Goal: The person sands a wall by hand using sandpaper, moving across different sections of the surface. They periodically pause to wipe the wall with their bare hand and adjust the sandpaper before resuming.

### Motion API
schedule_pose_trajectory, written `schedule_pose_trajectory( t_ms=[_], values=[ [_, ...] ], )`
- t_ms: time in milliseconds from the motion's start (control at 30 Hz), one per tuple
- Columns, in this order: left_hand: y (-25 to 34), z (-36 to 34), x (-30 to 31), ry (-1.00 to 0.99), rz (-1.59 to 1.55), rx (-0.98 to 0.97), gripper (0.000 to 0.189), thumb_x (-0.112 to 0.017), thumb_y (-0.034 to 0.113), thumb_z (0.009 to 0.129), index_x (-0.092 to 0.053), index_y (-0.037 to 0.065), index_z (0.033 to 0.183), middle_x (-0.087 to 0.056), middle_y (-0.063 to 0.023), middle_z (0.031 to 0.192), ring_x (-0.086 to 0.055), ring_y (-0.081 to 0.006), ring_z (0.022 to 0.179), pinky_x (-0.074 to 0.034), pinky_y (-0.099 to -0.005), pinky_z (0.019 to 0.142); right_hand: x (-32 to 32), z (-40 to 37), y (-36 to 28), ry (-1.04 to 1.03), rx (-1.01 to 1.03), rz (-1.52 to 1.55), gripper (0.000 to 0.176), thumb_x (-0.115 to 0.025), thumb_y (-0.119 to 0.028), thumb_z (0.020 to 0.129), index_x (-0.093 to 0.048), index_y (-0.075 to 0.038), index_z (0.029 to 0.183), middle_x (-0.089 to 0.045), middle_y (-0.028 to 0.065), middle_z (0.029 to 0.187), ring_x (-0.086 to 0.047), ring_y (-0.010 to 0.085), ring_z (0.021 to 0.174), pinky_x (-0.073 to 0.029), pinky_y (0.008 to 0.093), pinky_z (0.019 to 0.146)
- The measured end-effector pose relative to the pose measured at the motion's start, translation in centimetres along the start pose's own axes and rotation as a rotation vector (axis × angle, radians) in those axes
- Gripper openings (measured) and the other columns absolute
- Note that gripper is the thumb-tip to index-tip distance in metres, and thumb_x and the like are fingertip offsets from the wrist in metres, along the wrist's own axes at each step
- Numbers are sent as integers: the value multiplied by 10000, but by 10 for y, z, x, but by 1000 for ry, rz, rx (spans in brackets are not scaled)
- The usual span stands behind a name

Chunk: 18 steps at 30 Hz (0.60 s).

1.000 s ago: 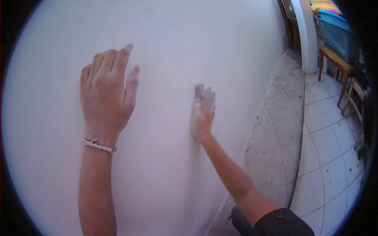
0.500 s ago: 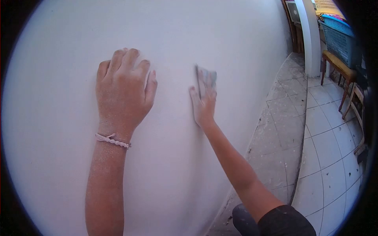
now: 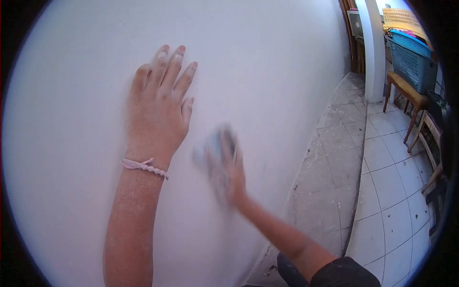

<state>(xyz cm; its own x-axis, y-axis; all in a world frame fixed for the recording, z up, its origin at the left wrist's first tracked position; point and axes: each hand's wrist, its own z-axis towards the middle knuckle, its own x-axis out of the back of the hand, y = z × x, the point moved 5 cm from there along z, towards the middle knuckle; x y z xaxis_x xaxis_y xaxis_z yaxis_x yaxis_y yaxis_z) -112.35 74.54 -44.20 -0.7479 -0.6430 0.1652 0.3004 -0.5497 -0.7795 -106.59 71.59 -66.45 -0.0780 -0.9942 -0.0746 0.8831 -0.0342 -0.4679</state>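
Against the white wall (image 3: 267, 62) my left hand (image 3: 160, 105) lies palm inward, fingers stretched up and dusted with white powder. A pale braided bracelet (image 3: 143, 166) circles that wrist. Lower and to the right, my right hand (image 3: 232, 174) is blurred by motion. Under its fingers it presses a flat grey-blue piece of sandpaper (image 3: 215, 146) to the wall; the grit itself is too smeared to make out.
A dusty tiled ledge (image 3: 320, 182) runs along the wall's foot, beside a white tiled floor (image 3: 387, 191). At the right, a blue basket (image 3: 411, 60) stands on a wooden stool (image 3: 406, 86), near a white pillar (image 3: 375, 52) and a wooden chair (image 3: 428, 138).
My right hand has swept down and left with the sandpaper, tilting leftward. My left hand has shifted slightly up and right, and its bent fingers have straightened.
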Motion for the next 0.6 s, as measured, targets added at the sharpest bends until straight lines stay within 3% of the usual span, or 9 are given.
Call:
schedule_pose_trajectory(
  t_ms=[100,167,233,367,433,467,533,567,600],
  values=[
    [1,1,1,-79,42,9,564,-566,408,937,-407,292,1465,-303,44,1568,-242,-134,1438,-261,-356,1139,12,-117,-4,-203,33,-172,520,-426,-318,1003,-441,-63,1456,-246,194,1585,-111,366,1494,-143,501,1182],
    [-1,4,0,-112,55,26,578,-568,397,939,-384,302,1479,-278,44,1581,-230,-138,1444,-258,-364,1145,36,-146,45,-59,-347,-110,481,-486,-235,963,-499,-118,1430,-215,169,1600,-164,432,1466,-110,510,1196],
    [1,2,0,-124,70,25,576,-564,404,940,-385,302,1478,-275,46,1581,-229,-140,1444,-258,-366,1145,44,-135,77,-124,-400,-227,523,-401,-288,1008,-380,-109,1499,-150,171,1616,-98,398,1487,-68,517,1195],
    [2,4,1,-139,67,31,571,-561,425,939,-396,302,1471,-274,43,1580,-230,-144,1440,-255,-370,1149,34,-24,79,-3,-273,-30,556,-323,-351,1011,-338,-139,1525,-109,148,1630,-68,356,1501,-29,545,1183],
    [2,3,-1,-125,55,37,569,-566,424,934,-406,298,1465,-277,38,1578,-232,-145,1438,-256,-371,1148,24,27,42,8,-196,-41,561,-344,-412,990,-427,-162,1485,-139,127,1629,-78,372,1496,-13,542,1183],
    [2,2,-1,-114,43,42,566,-566,422,935,-409,296,1464,-279,36,1577,-233,-146,1438,-257,-373,1148,10,36,25,14,-108,96,533,-379,-402,979,-482,-170,1448,-164,119,1625,-85,379,1494,-21,555,1181],
    [2,2,0,-97,14,45,561,-567,419,937,-414,292,1461,-284,32,1574,-234,-148,1437,-258,-376,1146,0,39,-20,-50,78,22,468,-445,-362,958,-585,-174,1364,-202,118,1615,-97,394,1488,-47,574,1181],
    [2,2,-1,-98,11,50,560,-568,415,937,-414,291,1461,-283,32,1575,-232,-148,1439,-258,-378,1146,-1,29,-43,-120,180,-190,432,-476,-332,948,-633,-171,1316,-216,125,1609,-102,401,1484,-67,581,1183],
    [2,2,-1,-97,8,56,558,-569,411,937,-415,291,1460,-283,32,1575,-229,-148,1441,-258,-380,1146,-1,11,-46,-132,204,-145,446,-485,-312,946,-594,-159,1351,-222,122,1608,-102,396,1485,-82,583,1184]
  ],
)
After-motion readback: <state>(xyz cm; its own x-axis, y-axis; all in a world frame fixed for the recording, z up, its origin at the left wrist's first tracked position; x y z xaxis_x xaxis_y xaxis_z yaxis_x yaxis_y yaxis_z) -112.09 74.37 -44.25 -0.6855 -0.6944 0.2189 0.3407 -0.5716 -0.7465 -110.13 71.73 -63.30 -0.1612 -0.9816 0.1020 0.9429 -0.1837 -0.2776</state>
